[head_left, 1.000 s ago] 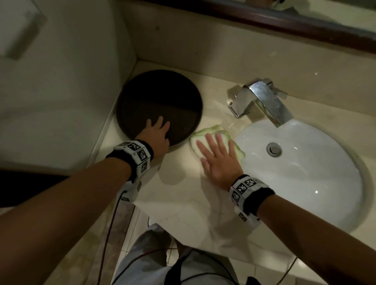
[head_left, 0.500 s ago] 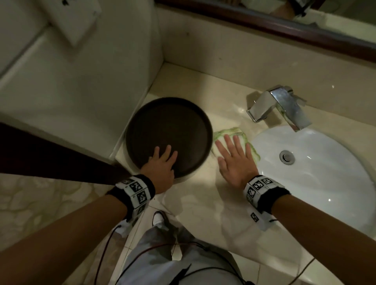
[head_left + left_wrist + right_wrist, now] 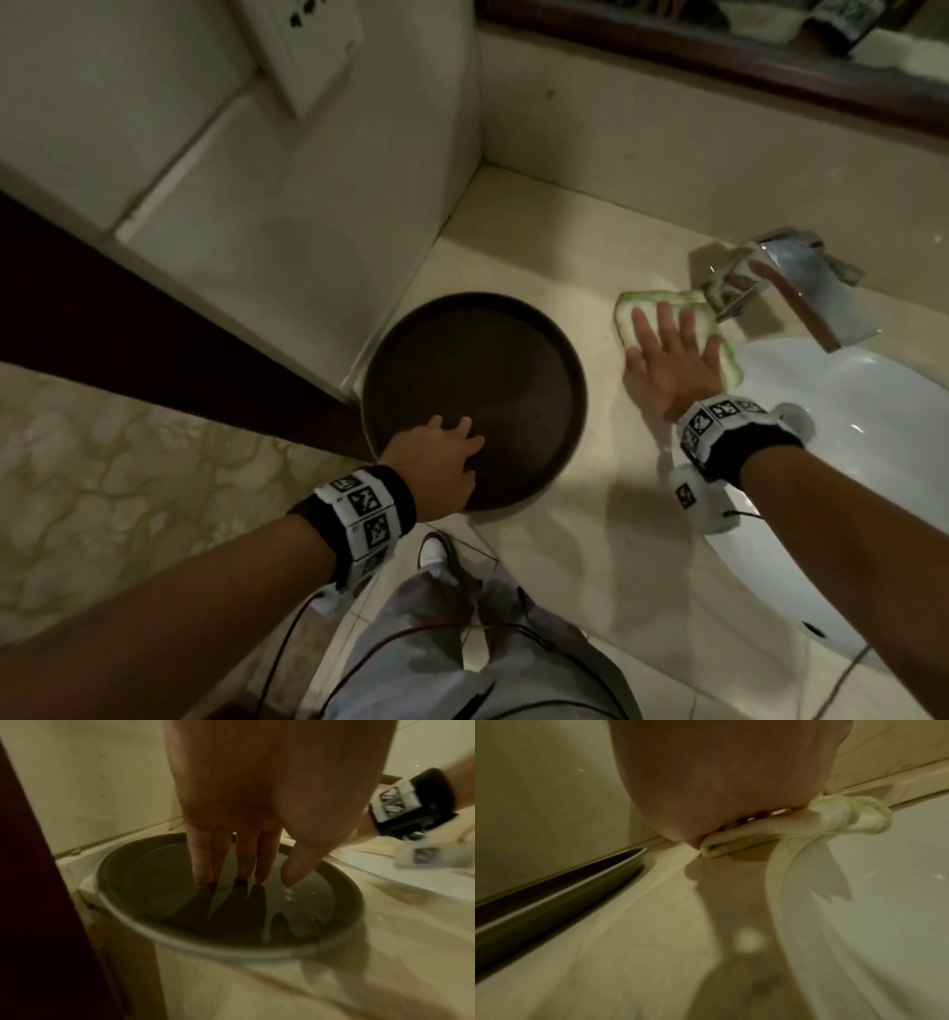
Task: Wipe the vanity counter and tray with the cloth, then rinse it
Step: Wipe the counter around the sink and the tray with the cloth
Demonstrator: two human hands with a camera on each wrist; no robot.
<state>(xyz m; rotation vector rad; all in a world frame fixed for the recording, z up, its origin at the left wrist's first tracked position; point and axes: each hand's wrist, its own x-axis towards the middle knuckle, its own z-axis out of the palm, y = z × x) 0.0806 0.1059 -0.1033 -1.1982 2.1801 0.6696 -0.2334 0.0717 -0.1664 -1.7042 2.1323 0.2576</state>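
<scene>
A round dark brown tray [image 3: 493, 360] sits on the beige vanity counter [image 3: 580, 514] by the left wall. My left hand [image 3: 436, 462] rests on the tray's near part with straight fingers [image 3: 267, 862] touching its wet floor [image 3: 159, 882]. A folded white cloth with green edging [image 3: 662, 300] lies on the counter between the tray and the sink, just left of the faucet. My right hand [image 3: 667, 354] presses flat on it with spread fingers. The right wrist view shows the cloth [image 3: 808, 825] under my palm, one end hanging over the basin rim [image 3: 782, 874].
A chrome faucet [image 3: 791, 282] stands behind the white sink basin [image 3: 847, 437] on the right. A wall with a socket plate [image 3: 303, 46] closes the left side. A dark wooden mirror frame [image 3: 719, 56] runs along the back. The counter's front edge is near my legs.
My right hand has slid the cloth away from me, up to the faucet base. The head view has swung left. My left hand stays on the tray.
</scene>
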